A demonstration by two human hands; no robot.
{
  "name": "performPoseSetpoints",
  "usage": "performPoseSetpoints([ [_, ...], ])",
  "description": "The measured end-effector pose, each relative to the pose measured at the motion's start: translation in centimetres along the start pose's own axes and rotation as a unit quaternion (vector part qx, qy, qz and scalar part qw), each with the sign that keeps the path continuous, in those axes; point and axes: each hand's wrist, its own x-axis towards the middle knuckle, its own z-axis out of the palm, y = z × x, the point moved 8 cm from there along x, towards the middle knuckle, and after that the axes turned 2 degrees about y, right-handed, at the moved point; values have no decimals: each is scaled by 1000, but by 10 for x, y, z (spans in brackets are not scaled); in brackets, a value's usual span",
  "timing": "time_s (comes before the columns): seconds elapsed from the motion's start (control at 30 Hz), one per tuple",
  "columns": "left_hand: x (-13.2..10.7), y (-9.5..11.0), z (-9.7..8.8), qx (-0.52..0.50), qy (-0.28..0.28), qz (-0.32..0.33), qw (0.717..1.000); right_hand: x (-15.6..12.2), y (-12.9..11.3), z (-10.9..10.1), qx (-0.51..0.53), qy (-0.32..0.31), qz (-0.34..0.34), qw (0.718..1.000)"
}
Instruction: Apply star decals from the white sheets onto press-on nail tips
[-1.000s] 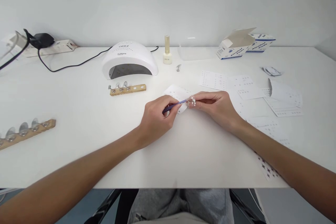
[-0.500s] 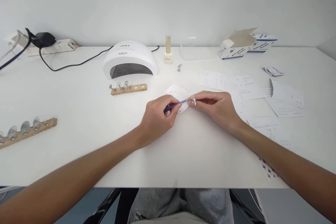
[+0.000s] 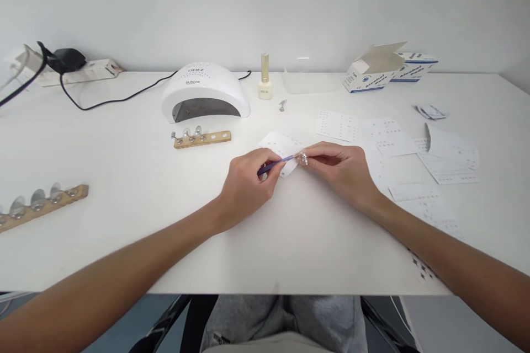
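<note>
Pinched in my left hand (image 3: 250, 179) is a thin brush with a purple handle (image 3: 271, 166), its tip pointing right. My right hand (image 3: 342, 168) grips a small, shiny, clear nail tip on a silvery holder (image 3: 303, 159) between thumb and fingers. The brush tip meets or nearly meets the nail tip; at this size I cannot tell which. Beneath both hands lies a white sticker sheet (image 3: 273, 143) with small grey marks. Another nail tip on a stand (image 3: 282, 105) is on the table farther back.
A white nail lamp (image 3: 207, 85) stands behind a wooden strip (image 3: 213, 139) with nail stands. A second strip (image 3: 45, 212) is at the left. At the back are a polish bottle (image 3: 265, 85), a clear tray (image 3: 308, 87) and alcohol pad boxes (image 3: 368, 76). Sticker sheets (image 3: 339, 126) spread right.
The shiny piece in my right hand has turned slightly and shifted a little left. Both hands keep their grips; the whole view has moved slightly.
</note>
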Motion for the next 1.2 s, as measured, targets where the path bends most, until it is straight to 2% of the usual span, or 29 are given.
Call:
performPoseSetpoints([
  [0.47,0,-1,0,8,1,6,1000,1,1,-2,0,7,11,1000],
  [0.6,5,-3,-10,-1,20,-25,999,1,4,-2,10,7,27,1000],
  [0.67,13,-5,-19,-31,28,-59,997,2,4,0,16,-5,31,999],
  [0.77,26,-4,-31,-129,23,-80,988,0,2,5,25,-34,36,998],
  [0.87,35,-6,-37,-210,11,-100,972,-3,1,11,39,-65,54,996],
  [0.97,39,-10,-43,-245,30,-111,963,-7,0,17,57,-101,71,991],
  [1.07,39,-17,-42,-277,21,-154,948,-11,1,22,82,-135,89,983],
  [1.2,39,-23,-31,-327,-44,-216,919,-12,5,25,93,-165,125,974],
])
